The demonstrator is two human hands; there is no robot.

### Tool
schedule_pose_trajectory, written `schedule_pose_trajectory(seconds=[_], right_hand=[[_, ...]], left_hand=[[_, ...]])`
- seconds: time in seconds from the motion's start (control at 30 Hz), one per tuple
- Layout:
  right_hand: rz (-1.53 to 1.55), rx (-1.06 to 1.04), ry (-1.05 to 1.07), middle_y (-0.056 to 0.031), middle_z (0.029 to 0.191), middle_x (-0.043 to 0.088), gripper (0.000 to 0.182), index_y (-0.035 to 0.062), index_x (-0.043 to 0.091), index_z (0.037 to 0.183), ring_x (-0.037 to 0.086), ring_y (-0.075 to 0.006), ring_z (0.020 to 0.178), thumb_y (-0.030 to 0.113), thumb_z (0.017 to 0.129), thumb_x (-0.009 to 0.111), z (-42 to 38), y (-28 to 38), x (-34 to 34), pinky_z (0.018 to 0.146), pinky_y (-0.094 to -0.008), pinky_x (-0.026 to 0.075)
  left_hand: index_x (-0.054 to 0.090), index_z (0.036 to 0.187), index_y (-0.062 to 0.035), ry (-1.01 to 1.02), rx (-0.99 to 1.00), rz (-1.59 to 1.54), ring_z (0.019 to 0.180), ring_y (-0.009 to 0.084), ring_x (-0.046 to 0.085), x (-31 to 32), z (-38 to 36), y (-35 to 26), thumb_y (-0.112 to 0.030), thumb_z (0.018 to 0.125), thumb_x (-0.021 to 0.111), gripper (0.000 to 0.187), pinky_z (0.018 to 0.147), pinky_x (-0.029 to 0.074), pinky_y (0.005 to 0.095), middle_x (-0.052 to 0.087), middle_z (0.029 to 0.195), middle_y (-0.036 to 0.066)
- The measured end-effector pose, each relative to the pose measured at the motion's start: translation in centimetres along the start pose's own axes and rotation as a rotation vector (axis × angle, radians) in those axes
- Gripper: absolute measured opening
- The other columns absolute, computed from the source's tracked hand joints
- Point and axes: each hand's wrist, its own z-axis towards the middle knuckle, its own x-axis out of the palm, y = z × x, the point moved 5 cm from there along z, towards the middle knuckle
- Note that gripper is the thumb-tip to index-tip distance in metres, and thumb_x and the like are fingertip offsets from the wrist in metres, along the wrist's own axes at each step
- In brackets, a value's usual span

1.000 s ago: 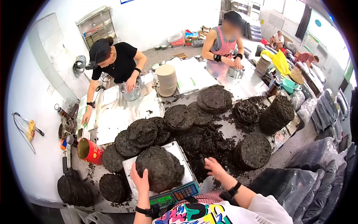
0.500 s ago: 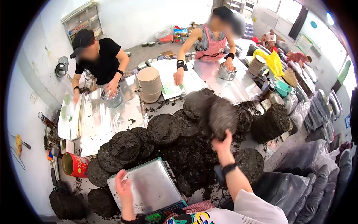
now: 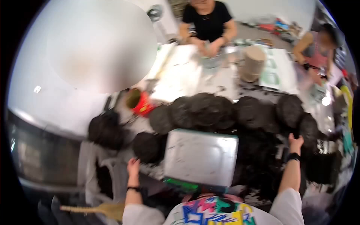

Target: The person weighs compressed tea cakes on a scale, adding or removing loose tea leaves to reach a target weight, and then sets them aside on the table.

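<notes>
My left hand [image 3: 133,167] is beside the lower edge of a round dark cake [image 3: 146,147], left of a metal-topped scale [image 3: 201,157]. It looks empty, thumb and fingers slightly apart, though blurred. At the right, my right hand [image 3: 295,143] has its fingers spread just below two dark cakes, one upright-looking [image 3: 308,129] and one farther back [image 3: 290,110]. Nothing shows in its grip; whether the fingertips touch a cake is unclear. More round dark cakes [image 3: 205,108] lie in a row behind the scale, and loose dark material [image 3: 257,153] is piled to its right.
A red can [image 3: 143,105] stands left behind the row. Farther back are a pale cylindrical stack [image 3: 252,63] and white sheets [image 3: 182,71]. Two people work across the table, one in black [image 3: 207,20], one in pink [image 3: 317,52]. A straw broom [image 3: 108,210] is at lower left.
The view has swung to the left. The dark cake that was in my right hand is no longer held. My left hand has moved from over the scale to the cake on its left.
</notes>
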Motion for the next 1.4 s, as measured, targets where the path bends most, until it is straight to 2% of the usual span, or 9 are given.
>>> schedule_pose_trajectory(seconds=[0.07, 0.17, 0.37, 0.53, 0.67, 0.77, 1.0, 1.13, 1.4], right_hand=[[0.494, 0.328, -0.048, -0.0117, 0.109, 0.060, 0.026, 0.0027, 0.057, 0.108, 0.055, -0.0234, 0.105, 0.016, 0.087, 0.053, -5.0, -1.3, 2.5, 0.082, -0.0375, 0.049], [0.342, 0.345, 0.553, -0.0101, 0.112, 0.058, 0.025, 0.0055, 0.055, 0.112, 0.056, -0.0198, 0.100, 0.017, 0.089, 0.053, -15.9, -4.0, 5.3, 0.075, -0.0348, 0.050], [-0.133, 0.072, 0.729, -0.0069, 0.106, 0.059, 0.032, 0.0045, 0.052, 0.119, 0.059, -0.0153, 0.085, 0.015, 0.089, 0.054, -38.1, 0.5, 3.6, 0.069, -0.0257, 0.046], [-1.013, -0.804, 0.469, -0.0074, 0.109, 0.056, 0.031, 0.0015, 0.052, 0.116, 0.054, -0.0181, 0.102, 0.002, 0.085, 0.054, -31.8, 10.2, -11.2, 0.091, -0.0287, 0.041], [-1.302, -1.133, -0.470, -0.0155, 0.127, 0.048, 0.053, 0.0014, 0.043, 0.130, 0.047, -0.0268, 0.115, 0.020, 0.085, 0.062, -19.5, 16.3, -33.1, 0.096, -0.0355, 0.038], [-0.743, -0.115, -0.241, -0.0195, 0.129, 0.047, 0.067, -0.0047, 0.039, 0.131, 0.047, -0.0282, 0.117, 0.030, 0.081, 0.068, -30.8, 9.4, -24.9, 0.095, -0.0370, 0.039], [-1.294, -0.762, -0.396, -0.0301, 0.111, 0.056, 0.064, -0.0125, 0.053, 0.109, 0.056, -0.0383, 0.102, 0.038, 0.074, 0.074, -23.8, 9.6, -29.4, 0.087, -0.0414, 0.044], [-1.748, -0.833, -0.670, -0.0262, 0.090, 0.058, 0.059, -0.0060, 0.058, 0.086, 0.056, -0.0420, 0.088, 0.051, 0.072, 0.068, -29.5, 9.6, -25.4, 0.077, -0.0472, 0.044], [-1.569, -0.536, -0.707, -0.0217, 0.118, 0.050, 0.085, -0.0035, 0.044, 0.119, 0.047, -0.0359, 0.113, 0.041, 0.058, 0.083, -32.1, 12.9, -23.9, 0.092, -0.0403, 0.043]], left_hand=[[0.050, 0.116, 0.0075, -0.085, 0.025, 0.274, 0.102, 0.0261, 0.055, -0.4, 3.1, -0.1, -0.030, 0.071, 0.077, 0.064, 0.087, 0.045, 0.0354, 0.059, 0.108, 0.020], [0.043, 0.124, 0.0117, -0.132, -0.176, 0.340, 0.114, 0.0342, 0.049, 0.5, 4.2, -3.0, -0.036, 0.068, 0.077, 0.080, 0.092, 0.044, 0.0406, 0.049, 0.125, 0.026], [0.041, 0.127, 0.0090, 0.096, -0.266, 0.403, 0.113, 0.0344, 0.051, 5.0, 5.8, 2.0, -0.037, 0.069, 0.079, 0.083, 0.092, 0.047, 0.0431, 0.043, 0.131, 0.024], [0.045, 0.121, 0.0078, -0.061, -0.225, 0.278, 0.109, 0.0350, 0.052, 4.2, 5.1, 1.9, -0.032, 0.071, 0.078, 0.072, 0.093, 0.047, 0.0436, 0.047, 0.126, 0.022], [0.051, 0.114, 0.0047, 0.096, -0.329, -0.521, 0.105, 0.0306, 0.055, 4.8, 6.1, 4.2, -0.021, 0.077, 0.073, 0.051, 0.088, 0.048, 0.0432, 0.052, 0.120, 0.017], [0.055, 0.111, 0.0007, 0.270, -0.680, -1.201, 0.103, 0.0274, 0.055, 3.9, 4.7, 2.0, -0.011, 0.081, 0.067, 0.035, 0.087, 0.047, 0.0422, 0.057, 0.116, 0.011], [0.060, 0.105, 0.0078, 0.153, 0.202, 0.197, 0.092, 0.0341, 0.061, 3.8, 4.8, -1.4, -0.026, 0.067, 0.077, 0.054, 0.082, 0.046, 0.0415, 0.064, 0.102, 0.019], [0.060, 0.099, 0.0098, 0.033, 0.092, 0.352, 0.097, 0.0382, 0.058, 6.4, 7.2, 3.9, -0.035, 0.067, 0.076, 0.057, 0.085, 0.044, 0.0470, 0.061, 0.101, 0.026], [0.062, 0.105, 0.0048, -0.144, 0.082, 0.663, 0.089, 0.0389, 0.061, 4.7, 4.0, -1.0, -0.027, 0.073, 0.076, 0.047, 0.074, 0.052, 0.0438, 0.064, 0.099, 0.022]])
